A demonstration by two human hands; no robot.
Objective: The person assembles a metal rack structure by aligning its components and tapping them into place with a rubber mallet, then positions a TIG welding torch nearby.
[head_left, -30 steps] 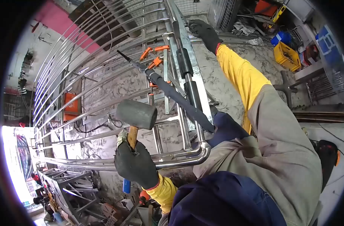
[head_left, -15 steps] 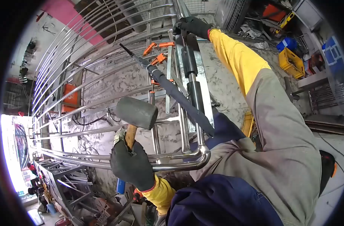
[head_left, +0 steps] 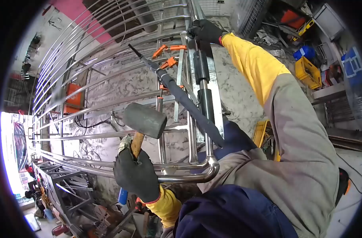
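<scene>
My left hand (head_left: 137,176), in a dark glove, is closed around the wooden handle of a mallet (head_left: 145,120) with a thick grey-black head. The mallet is held above the bent corner of a shiny metal tube frame (head_left: 185,178). At the top, my gloved right hand (head_left: 204,31) is wrapped round an upright tube of that frame, just above a black sleeve (head_left: 201,67) on the tube. A second black sleeve (head_left: 206,105) sits lower down. Across the frame lies a long dark wrapped rod (head_left: 179,95) with a thin tapered tip. Orange clamps (head_left: 169,62) grip nearby bars.
Long curved metal bars (head_left: 81,101) spread to the left. An orange box (head_left: 73,98) stands behind them. Metal racks and clutter (head_left: 73,194) fill the lower left. Yellow crates (head_left: 307,72) and a blue object (head_left: 304,52) are at the right.
The view has shifted slightly, and the frame's corner appears a little lower. My left hand still holds the mallet and my right hand keeps its grip on the tube.
</scene>
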